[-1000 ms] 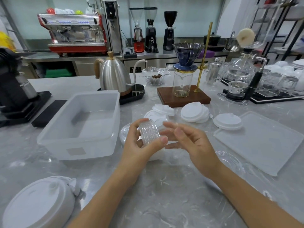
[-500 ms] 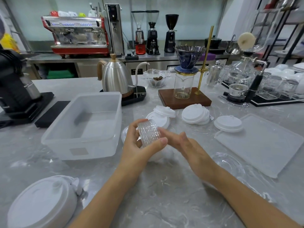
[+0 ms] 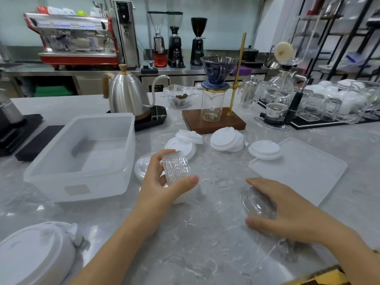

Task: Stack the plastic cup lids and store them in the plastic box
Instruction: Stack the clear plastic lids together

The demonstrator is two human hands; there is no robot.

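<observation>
While the left hand grips a stack of clear lids edgewise, the right hand curls over a clear lid on the counter.
Thin, light and slick, these lids likely flex; rim holds look safest. The plastic box sits open at left, white lids beyond.

- My left hand grips a stack of clear lids beside the plastic box.
- My right hand curls over a clear lid on the counter.
</observation>
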